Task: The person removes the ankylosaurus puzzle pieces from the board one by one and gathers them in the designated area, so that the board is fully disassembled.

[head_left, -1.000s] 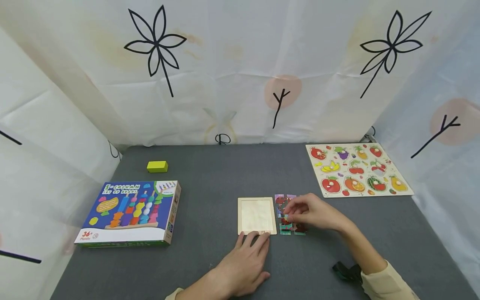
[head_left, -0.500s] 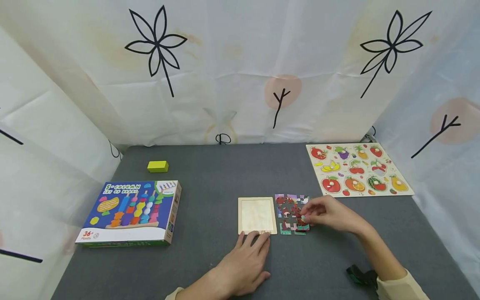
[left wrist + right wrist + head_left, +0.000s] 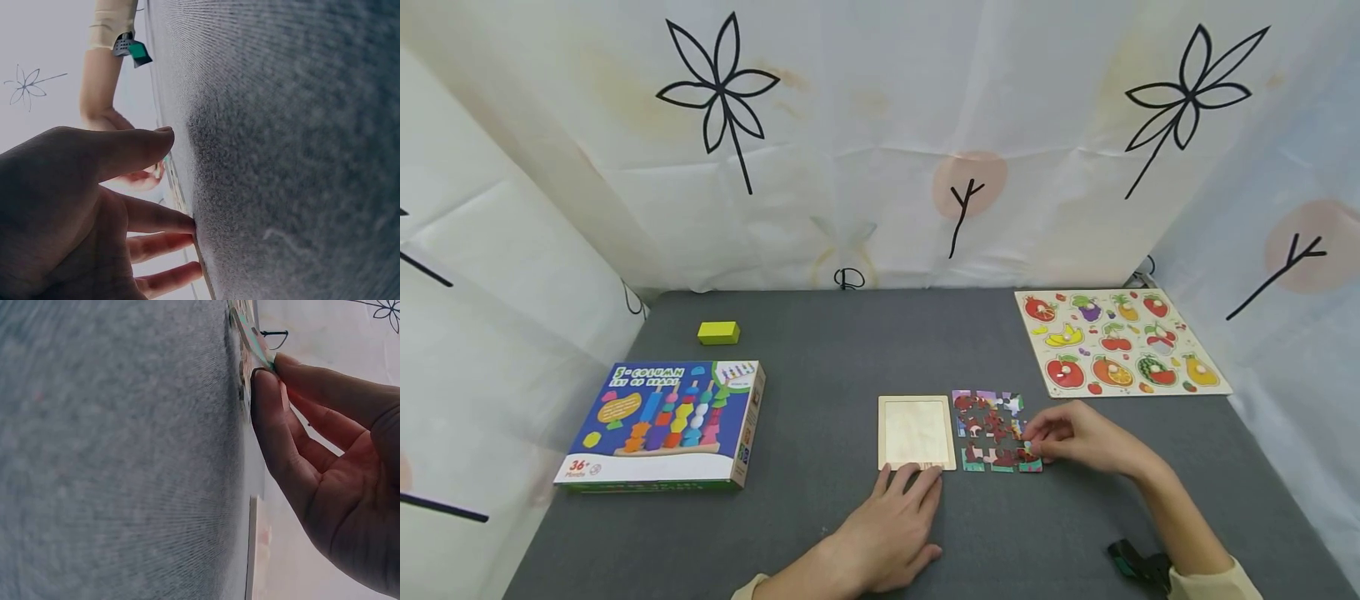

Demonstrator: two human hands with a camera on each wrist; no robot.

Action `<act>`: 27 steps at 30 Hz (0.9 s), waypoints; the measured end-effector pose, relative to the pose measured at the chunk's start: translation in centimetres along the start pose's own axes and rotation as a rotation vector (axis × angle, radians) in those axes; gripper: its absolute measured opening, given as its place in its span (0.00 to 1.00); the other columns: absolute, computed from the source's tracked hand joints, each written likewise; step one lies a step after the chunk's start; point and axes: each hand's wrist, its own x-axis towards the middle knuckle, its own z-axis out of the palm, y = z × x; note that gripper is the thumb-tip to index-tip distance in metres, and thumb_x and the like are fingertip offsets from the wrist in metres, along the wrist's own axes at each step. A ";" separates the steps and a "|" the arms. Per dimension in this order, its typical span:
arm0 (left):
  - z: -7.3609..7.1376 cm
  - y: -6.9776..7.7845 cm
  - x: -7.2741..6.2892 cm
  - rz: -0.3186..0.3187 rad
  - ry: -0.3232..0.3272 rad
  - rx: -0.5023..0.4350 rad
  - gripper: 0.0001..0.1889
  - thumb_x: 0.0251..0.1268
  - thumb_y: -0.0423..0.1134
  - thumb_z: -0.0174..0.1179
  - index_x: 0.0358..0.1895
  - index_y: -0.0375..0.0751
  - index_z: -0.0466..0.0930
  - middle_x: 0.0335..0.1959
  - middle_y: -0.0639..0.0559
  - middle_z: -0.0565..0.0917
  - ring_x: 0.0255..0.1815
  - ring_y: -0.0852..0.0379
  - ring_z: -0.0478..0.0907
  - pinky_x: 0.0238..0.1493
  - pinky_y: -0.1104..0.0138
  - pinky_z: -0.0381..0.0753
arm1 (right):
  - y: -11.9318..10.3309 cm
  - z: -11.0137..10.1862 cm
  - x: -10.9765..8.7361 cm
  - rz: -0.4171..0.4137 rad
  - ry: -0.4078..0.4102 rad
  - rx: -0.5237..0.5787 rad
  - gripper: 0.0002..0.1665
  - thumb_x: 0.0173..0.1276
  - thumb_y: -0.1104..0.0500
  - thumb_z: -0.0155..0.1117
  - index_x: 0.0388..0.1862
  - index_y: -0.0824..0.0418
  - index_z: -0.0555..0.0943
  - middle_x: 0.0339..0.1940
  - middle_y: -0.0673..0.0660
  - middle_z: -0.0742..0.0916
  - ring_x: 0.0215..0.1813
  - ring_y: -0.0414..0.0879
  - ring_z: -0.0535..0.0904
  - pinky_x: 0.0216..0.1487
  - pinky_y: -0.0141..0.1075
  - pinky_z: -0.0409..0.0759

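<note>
In the head view, my left hand (image 3: pixel 891 525) rests its fingertips on the near edge of a square wooden puzzle tray (image 3: pixel 885 433), whose bare inside shows. The left wrist view shows those fingers fairly straight, with the thumb apart. My right hand (image 3: pixel 1086 442) pinches a small jigsaw piece (image 3: pixel 253 340) between thumb and finger. That piece is green along one side and tilted in the right wrist view, close to the tabletop. Several loose jigsaw pieces (image 3: pixel 995 427) with a brown picture lie in rows just right of the tray.
A boxed bead toy (image 3: pixel 662 421) lies at the left, with a yellow block (image 3: pixel 718 333) behind it. At the back right is a fruit puzzle board (image 3: pixel 1120 342). A black strap (image 3: pixel 1135 565) is on my right forearm. White cloth (image 3: pixel 880 150) surrounds the grey table.
My right hand has moved to the right, from over the middle of the jigsaw pieces to their near right corner, uncovering the others. The left hand stays on the tray's edge.
</note>
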 end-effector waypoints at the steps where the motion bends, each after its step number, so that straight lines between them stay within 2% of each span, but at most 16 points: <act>1: 0.0 0.0 0.0 -0.001 -0.003 -0.002 0.41 0.79 0.67 0.57 0.84 0.46 0.66 0.86 0.55 0.62 0.82 0.51 0.62 0.78 0.43 0.77 | 0.1 0.0 0.0 0.002 0.002 -0.003 0.10 0.77 0.68 0.67 0.51 0.73 0.87 0.40 0.61 0.93 0.37 0.34 0.88 0.41 0.33 0.89; 8: -0.1 0.0 0.0 0.001 -0.011 -0.010 0.41 0.80 0.67 0.56 0.84 0.46 0.66 0.86 0.55 0.62 0.82 0.51 0.62 0.78 0.43 0.76 | 0.6 0.2 0.0 0.006 0.015 -0.044 0.09 0.77 0.67 0.68 0.50 0.72 0.87 0.38 0.59 0.92 0.36 0.34 0.87 0.39 0.33 0.89; 18: -0.1 -0.1 -0.1 0.011 -0.001 -0.025 0.40 0.80 0.66 0.56 0.84 0.46 0.66 0.86 0.55 0.61 0.83 0.51 0.62 0.79 0.44 0.76 | 0.1 0.4 -0.2 0.037 0.039 -0.078 0.08 0.76 0.67 0.69 0.49 0.71 0.87 0.37 0.57 0.92 0.36 0.34 0.86 0.39 0.32 0.88; 22: -0.2 -0.4 -0.2 0.024 -0.020 -0.059 0.39 0.81 0.66 0.55 0.84 0.46 0.67 0.88 0.55 0.60 0.84 0.51 0.61 0.80 0.43 0.74 | 0.0 0.4 -0.2 0.041 0.038 -0.078 0.08 0.76 0.68 0.68 0.49 0.71 0.87 0.38 0.58 0.92 0.36 0.35 0.86 0.39 0.33 0.89; 27: -0.2 -1.1 -0.6 0.058 -0.006 -0.075 0.39 0.82 0.66 0.55 0.84 0.46 0.66 0.89 0.55 0.58 0.85 0.51 0.61 0.80 0.45 0.74 | 0.0 0.2 -0.3 0.041 0.042 -0.091 0.08 0.77 0.68 0.68 0.50 0.71 0.87 0.38 0.57 0.92 0.35 0.35 0.87 0.38 0.34 0.89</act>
